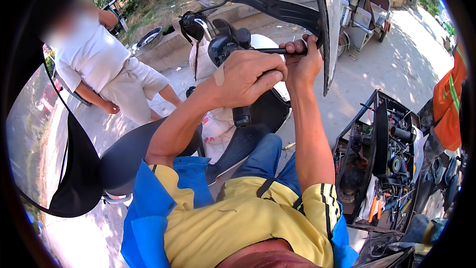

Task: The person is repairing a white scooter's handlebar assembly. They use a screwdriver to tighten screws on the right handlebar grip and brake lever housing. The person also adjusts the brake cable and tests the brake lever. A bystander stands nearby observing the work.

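In front of me stands a scooter with dark handlebar parts (225, 44) and a clear windshield in a black frame (277, 7). My left hand (248, 79) is closed in a fist beside the handlebar, its back toward me. Whatever lies in that fist is hidden. My right hand (303, 62) is wrapped round a slim black rod (270, 50) close to the frame's lower right end. The rod runs leftward, just above my left knuckles. The two hands are almost touching.
At the right sits an open black toolbox (379, 168) full of tools, with orange-handled pliers (375, 207) at its near end. A person in white (101, 52) stands at the left. Beyond are a parked three-wheeled cart (366, 17) and, nearer, the scooter's dark seat (131, 156).
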`<state>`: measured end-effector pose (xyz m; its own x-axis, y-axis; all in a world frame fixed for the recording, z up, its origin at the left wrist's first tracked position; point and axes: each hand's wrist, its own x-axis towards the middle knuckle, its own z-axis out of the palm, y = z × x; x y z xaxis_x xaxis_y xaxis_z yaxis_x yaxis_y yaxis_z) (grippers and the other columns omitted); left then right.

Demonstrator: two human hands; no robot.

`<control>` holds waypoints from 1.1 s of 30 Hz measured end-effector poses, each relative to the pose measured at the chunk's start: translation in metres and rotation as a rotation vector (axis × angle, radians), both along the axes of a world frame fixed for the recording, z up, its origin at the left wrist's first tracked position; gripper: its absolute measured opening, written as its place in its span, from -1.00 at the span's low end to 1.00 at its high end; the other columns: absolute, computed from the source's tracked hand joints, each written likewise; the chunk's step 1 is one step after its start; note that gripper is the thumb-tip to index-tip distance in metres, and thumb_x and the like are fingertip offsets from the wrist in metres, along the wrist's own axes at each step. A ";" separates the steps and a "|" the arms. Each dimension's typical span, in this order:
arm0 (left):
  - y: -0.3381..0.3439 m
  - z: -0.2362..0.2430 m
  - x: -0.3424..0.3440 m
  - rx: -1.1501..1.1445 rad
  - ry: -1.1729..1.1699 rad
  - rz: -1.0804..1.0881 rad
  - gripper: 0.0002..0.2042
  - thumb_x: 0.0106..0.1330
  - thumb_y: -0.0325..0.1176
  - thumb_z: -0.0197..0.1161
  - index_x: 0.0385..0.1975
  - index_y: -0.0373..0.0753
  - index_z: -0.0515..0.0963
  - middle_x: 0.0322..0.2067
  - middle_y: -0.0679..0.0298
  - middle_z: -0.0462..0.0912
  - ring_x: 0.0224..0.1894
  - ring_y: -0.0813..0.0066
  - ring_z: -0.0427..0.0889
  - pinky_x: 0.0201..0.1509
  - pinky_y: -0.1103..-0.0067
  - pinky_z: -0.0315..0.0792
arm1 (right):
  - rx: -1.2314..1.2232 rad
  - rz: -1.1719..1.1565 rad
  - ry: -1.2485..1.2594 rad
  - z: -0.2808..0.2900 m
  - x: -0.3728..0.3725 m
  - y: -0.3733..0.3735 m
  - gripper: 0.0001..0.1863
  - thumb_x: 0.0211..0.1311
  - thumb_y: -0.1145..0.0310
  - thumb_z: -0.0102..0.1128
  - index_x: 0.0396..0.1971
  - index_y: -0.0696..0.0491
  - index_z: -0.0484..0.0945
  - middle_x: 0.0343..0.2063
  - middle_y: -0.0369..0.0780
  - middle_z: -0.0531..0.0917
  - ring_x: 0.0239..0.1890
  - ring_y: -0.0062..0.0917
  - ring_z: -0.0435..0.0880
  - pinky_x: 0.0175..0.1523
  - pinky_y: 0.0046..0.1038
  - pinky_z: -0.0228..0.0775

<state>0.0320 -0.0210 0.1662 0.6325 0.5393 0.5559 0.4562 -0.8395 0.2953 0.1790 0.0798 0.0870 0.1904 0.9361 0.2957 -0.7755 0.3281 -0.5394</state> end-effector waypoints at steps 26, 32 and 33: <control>-0.012 -0.037 -0.044 -0.077 -1.530 -0.158 -0.78 0.20 -0.66 -0.05 -0.21 -0.19 0.26 -0.25 0.21 0.37 -0.10 0.34 0.40 0.20 0.29 0.35 | 0.051 0.114 0.203 0.010 -0.009 -0.014 -0.81 0.61 0.31 0.01 -0.18 0.12 0.40 -0.56 -0.34 0.32 -0.46 -0.51 0.43 -0.08 -0.20 0.55; -0.009 -0.055 -0.051 -0.114 -1.576 0.079 -0.84 0.30 -0.62 -0.02 -0.24 -0.18 0.24 -0.20 0.21 0.43 -0.09 0.41 0.41 0.15 0.33 0.39 | 0.104 0.006 -0.027 -0.003 -0.005 -0.002 -0.83 0.60 0.33 0.01 -0.19 0.12 0.41 -0.55 -0.34 0.32 -0.46 -0.50 0.43 -0.08 -0.19 0.55; -0.010 -0.054 -0.052 -0.124 -1.562 0.119 -0.85 0.33 -0.61 -0.02 -0.24 -0.18 0.25 -0.20 0.22 0.44 -0.09 0.42 0.42 0.13 0.34 0.40 | 0.112 0.006 -0.031 -0.006 -0.005 0.001 -0.84 0.60 0.33 0.01 -0.19 0.12 0.41 -0.55 -0.34 0.32 -0.46 -0.50 0.43 -0.07 -0.18 0.55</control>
